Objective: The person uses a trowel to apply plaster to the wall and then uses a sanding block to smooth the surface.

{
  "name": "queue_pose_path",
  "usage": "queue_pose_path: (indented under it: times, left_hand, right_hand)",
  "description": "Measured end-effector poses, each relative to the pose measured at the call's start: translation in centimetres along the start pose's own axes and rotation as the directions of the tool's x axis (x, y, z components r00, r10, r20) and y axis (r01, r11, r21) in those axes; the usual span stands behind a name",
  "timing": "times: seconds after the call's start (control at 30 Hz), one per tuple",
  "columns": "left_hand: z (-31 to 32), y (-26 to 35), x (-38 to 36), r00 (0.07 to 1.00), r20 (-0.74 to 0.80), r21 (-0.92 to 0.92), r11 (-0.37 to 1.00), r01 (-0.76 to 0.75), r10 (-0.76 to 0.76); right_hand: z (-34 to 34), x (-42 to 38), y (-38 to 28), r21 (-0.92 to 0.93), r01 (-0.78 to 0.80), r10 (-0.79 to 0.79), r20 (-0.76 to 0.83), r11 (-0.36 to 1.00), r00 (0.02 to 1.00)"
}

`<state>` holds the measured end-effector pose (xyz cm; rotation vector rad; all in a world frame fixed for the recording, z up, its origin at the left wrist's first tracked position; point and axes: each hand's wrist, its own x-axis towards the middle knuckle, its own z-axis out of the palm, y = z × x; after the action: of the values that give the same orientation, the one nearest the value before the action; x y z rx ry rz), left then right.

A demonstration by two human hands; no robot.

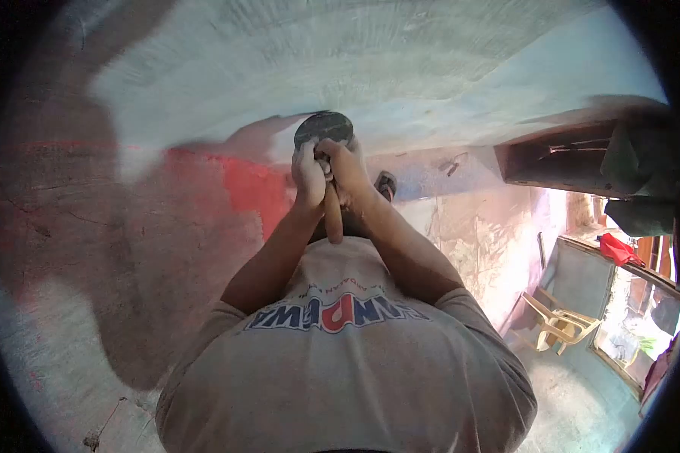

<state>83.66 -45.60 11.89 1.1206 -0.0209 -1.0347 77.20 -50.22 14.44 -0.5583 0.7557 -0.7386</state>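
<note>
In the head view, both my hands are raised in front of my chest, close together. My left hand (pixel 308 177), whitened with dust, curls round the near side of a round, flat black tool (pixel 324 128). From the other side my right hand (pixel 347 170) closes on it, its thumb across the near edge. A wooden handle (pixel 333 215) points from between my palms back toward my shirt. My fingers hide where handle and black disc meet. The disc's far edge overlaps the pale wall (pixel 279 90) in this view.
Bare red-and-grey plaster (pixel 257 192) shows to the left. A dark sandal (pixel 386 185) appears beyond my right wrist. At right are a dark recessed shelf (pixel 582 155), a red cloth (pixel 618 249) by a bright opening, and a cream plastic chair (pixel 563 325).
</note>
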Motion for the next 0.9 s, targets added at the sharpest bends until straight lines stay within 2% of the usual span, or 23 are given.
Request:
queue_pose_path:
  times: [0.07, 0.1, 0.2, 0.23, 0.33, 0.37, 0.47, 0.5, 0.6, 0.63, 0.73, 0.77, 0.87, 0.9]
  left_hand:
    - [1.5, 2.4, -2.4, 0.999, 0.027, 0.005, 1.000, 0.020, -0.020]
    - [1.2, 2.4, -3.0, 0.998, 0.058, -0.026, 1.000, 0.002, -0.001]
    - [0.5, 1.9, -1.7, 0.991, 0.128, -0.010, 0.999, 0.036, -0.034]
    - [1.0, 1.2, -0.6, 0.999, -0.026, 0.013, 0.999, 0.030, -0.030]
    - [1.6, 2.9, -2.1, 0.987, 0.157, -0.040, 0.998, 0.042, -0.035]
    - [1.8, 3.7, -3.2, 0.998, 0.058, -0.010, 0.999, 0.037, -0.037]
    - [2.5, 4.2, -3.8, 0.999, 0.003, 0.065, 0.997, -0.037, 0.037]
    - [1.4, 2.9, -2.0, 0.997, 0.056, -0.050, 0.997, 0.063, -0.060]
    - [0.8, 2.6, -1.4, 0.996, 0.074, 0.009, 0.999, 0.044, -0.045]
    - [1.8, 4.8, -3.4, 0.982, 0.186, 0.060, 0.998, 0.023, -0.034]
    - [3.3, 6.0, -4.7, 0.999, 0.035, 0.065, 0.998, 0.025, -0.027]
    - [2.1, 4.7, -3.2, 0.996, 0.071, 0.029, 0.999, 0.044, -0.046]
    - [2.8, 4.8, -3.7, 0.998, 0.036, 0.012, 0.998, 0.055, -0.055]
    - [3.1, 5.6, -4.5, 0.994, 0.107, 0.068, 0.997, -0.028, 0.021]
  right_hand:
    - [1.6, -2.2, -1.9, -0.062, 0.059, -0.060, -0.010, 0.996, 0.998]
    - [3.1, -3.5, -2.8, 0.038, 0.071, -0.069, -0.060, 0.997, 0.996]
    - [1.6, -1.7, -1.7, 0.001, 0.046, -0.046, 0.021, 0.999, 0.999]
    - [1.4, -0.6, -1.2, -0.016, 0.051, -0.052, -0.054, 0.999, 0.997]
    - [1.9, -1.7, -2.0, 0.003, 0.051, -0.051, 0.021, 0.999, 0.998]
    - [3.4, -2.7, -2.4, 0.022, 0.159, -0.157, -0.088, 0.987, 0.984]
    - [3.2, -3.4, -3.3, -0.023, 0.108, -0.107, 0.028, 0.994, 0.994]
    - [2.6, -2.1, -2.2, 0.056, 0.070, -0.071, 0.017, 0.996, 0.997]
    - [2.9, -2.4, -2.3, 0.062, 0.082, -0.080, -0.028, 0.995, 0.996]
    - [4.2, -3.8, -3.6, 0.084, 0.062, -0.058, -0.048, 0.995, 0.997]
    - [4.7, -4.2, -4.2, 0.006, 0.087, -0.087, -0.060, 0.996, 0.994]
    - [3.7, -3.2, -3.4, 0.022, 0.065, -0.065, 0.008, 0.998, 0.998]
    - [3.6, -3.8, -3.8, 0.042, 0.036, -0.036, 0.002, 0.998, 0.999]
    - [4.7, -4.9, -5.0, 0.062, 0.082, -0.082, -0.002, 0.995, 0.997]
